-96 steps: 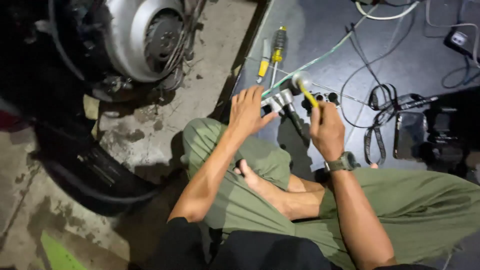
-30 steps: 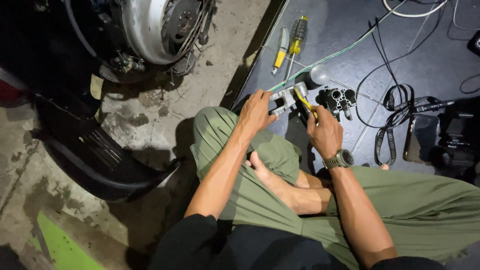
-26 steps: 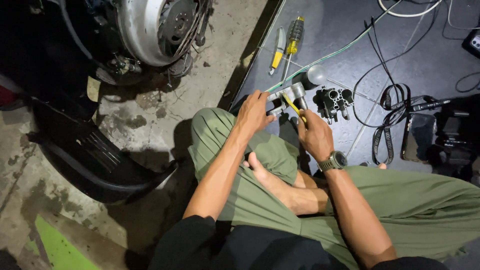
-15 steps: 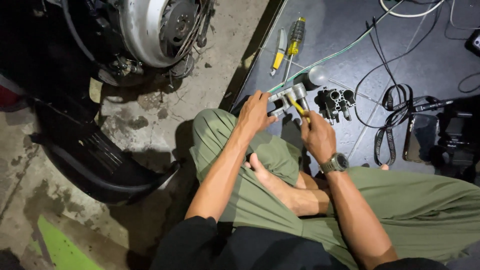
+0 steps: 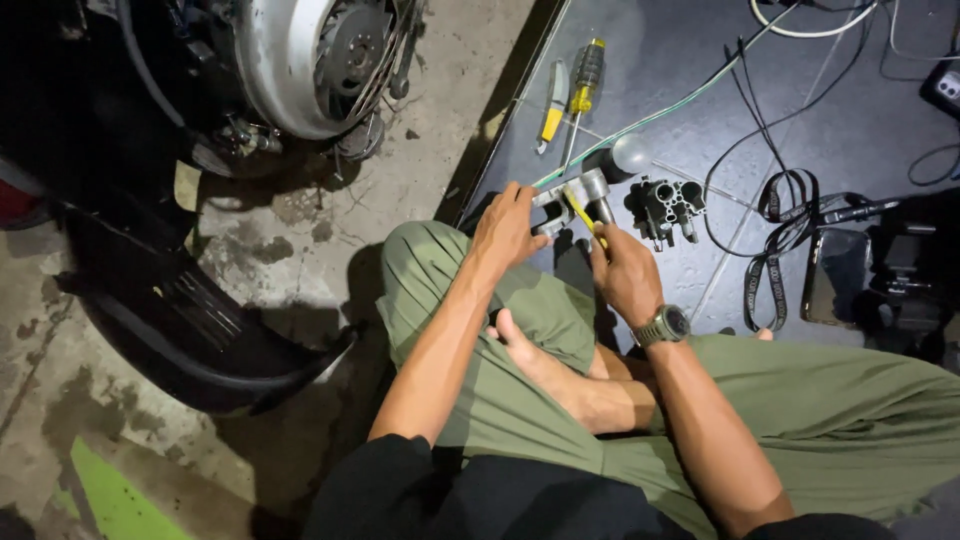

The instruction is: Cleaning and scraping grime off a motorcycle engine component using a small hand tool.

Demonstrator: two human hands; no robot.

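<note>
I sit cross-legged on the floor. My left hand grips a small grey metal part at the edge of a dark mat. My right hand, with a watch on its wrist, holds a thin yellow-handled tool whose tip rests against that part. A grey metal cylinder stands just behind the part. A dark multi-port metal block lies to the right of my hands.
A yellow-handled screwdriver and a smaller yellow tool lie on the mat further off. Black cables, a phone and a black device lie to the right. A scooter's engine cover and black body panel are on the left over concrete.
The hands stay together at the metal part; the yellow tool has tilted and shifted slightly against it. The view has drifted a little.
</note>
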